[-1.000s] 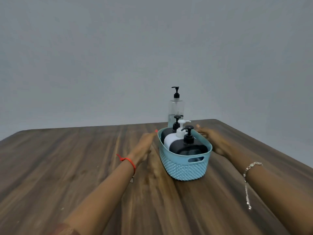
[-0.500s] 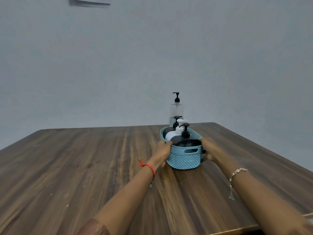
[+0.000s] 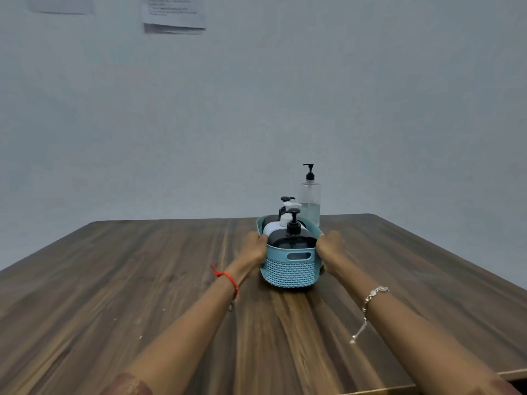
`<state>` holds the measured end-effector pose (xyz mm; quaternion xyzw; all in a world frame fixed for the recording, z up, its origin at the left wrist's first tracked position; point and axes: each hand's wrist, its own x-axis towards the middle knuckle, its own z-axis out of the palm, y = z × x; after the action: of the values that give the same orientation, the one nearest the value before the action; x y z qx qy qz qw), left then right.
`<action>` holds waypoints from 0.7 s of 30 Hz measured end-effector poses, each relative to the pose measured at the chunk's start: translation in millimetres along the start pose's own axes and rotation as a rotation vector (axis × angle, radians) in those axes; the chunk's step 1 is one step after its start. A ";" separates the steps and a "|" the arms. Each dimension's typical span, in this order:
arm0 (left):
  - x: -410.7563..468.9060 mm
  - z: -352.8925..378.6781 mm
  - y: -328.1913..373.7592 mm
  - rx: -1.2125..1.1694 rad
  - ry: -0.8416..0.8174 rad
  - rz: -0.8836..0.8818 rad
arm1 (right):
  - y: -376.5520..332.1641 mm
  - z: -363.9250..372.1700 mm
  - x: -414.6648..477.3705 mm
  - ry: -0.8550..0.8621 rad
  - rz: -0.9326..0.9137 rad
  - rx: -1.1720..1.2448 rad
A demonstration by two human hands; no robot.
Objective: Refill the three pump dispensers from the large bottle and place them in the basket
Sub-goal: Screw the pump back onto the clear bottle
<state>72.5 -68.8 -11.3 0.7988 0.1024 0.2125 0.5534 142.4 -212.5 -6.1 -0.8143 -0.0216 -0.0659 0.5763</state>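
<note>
The three pump dispensers, a black one [image 3: 295,241] in front, a white one [image 3: 273,228] and another black one [image 3: 270,220] behind it, stand upright in the blue basket [image 3: 288,272] on the table [image 3: 137,280]. The left hand [image 3: 254,248] and right hand [image 3: 331,245] clasp the basket's two long sides. The large bottle [image 3: 310,205] stands just behind the basket, near the table's far edge, below papers [image 3: 174,13] on the wall.

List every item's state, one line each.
basket, on table, gripped on both sides
front black dispenser, upright in basket, pump fitted
white dispenser, upright in basket, pump fitted
rear black dispenser, upright in basket, pump fitted
large bottle, upright behind basket, partly full
left hand, gripping basket
right hand, gripping basket
</note>
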 end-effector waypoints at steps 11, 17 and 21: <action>-13.0 -76.7 -32.0 0.007 0.113 -0.071 | -33.3 57.1 -58.4 -0.056 -0.055 -0.014; -19.1 -94.1 -45.0 -0.020 0.118 -0.107 | -30.4 76.7 -70.4 -0.080 -0.061 -0.021; -21.7 -94.9 -50.3 -0.040 0.117 -0.103 | -24.0 84.6 -68.5 -0.098 -0.074 -0.039</action>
<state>13.8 20.7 -34.7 0.7675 0.1713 0.2319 0.5725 78.9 -122.0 -20.3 -0.8262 -0.0788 -0.0475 0.5559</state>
